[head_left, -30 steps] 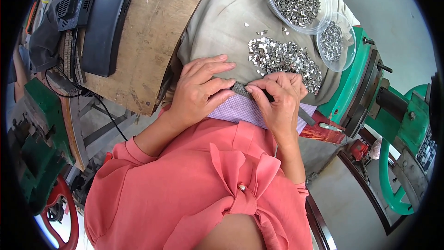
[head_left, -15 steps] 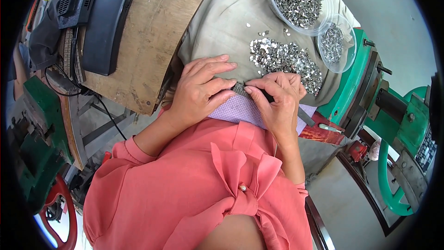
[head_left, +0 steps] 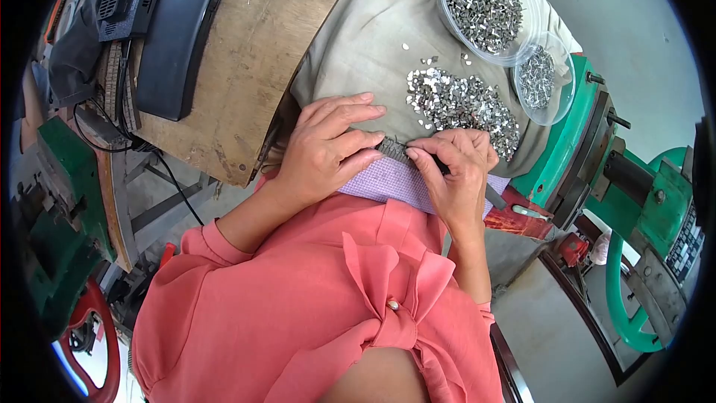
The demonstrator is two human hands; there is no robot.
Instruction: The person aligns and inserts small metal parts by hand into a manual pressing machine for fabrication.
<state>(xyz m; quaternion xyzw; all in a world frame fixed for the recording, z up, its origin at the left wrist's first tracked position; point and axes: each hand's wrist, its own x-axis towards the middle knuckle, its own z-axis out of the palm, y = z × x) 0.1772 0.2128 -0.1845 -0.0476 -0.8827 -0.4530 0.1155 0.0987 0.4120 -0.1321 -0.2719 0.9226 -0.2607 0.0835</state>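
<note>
A short dark strip with a row of fine, upright thin pieces point(head_left: 393, 150) lies on a lilac woven cloth point(head_left: 388, 177) at the table's near edge. My left hand point(head_left: 324, 142) pinches its left end between thumb and index finger, the other fingers stretched over the beige cloth. My right hand point(head_left: 455, 164) has thumb and index finger pressed together at the strip's right end; whatever they pinch is too small to make out. Something dark shows under its fingers. Just beyond it lies a heap of small shiny metal pieces point(head_left: 466, 108).
Clear round tubs hold more metal pieces point(head_left: 485, 4) and thin silvery bits point(head_left: 536, 78). A beige cloth point(head_left: 350, 52) covers the work surface. At left, a black phone-like device point(head_left: 179, 45) lies on a wooden board point(head_left: 253, 52). Green machinery point(head_left: 649, 201) stands at right.
My right hand has shifted slightly right and nearer to me, showing more of the strip between the hands. My left hand stays almost where it was; the whole view has shifted slightly.
</note>
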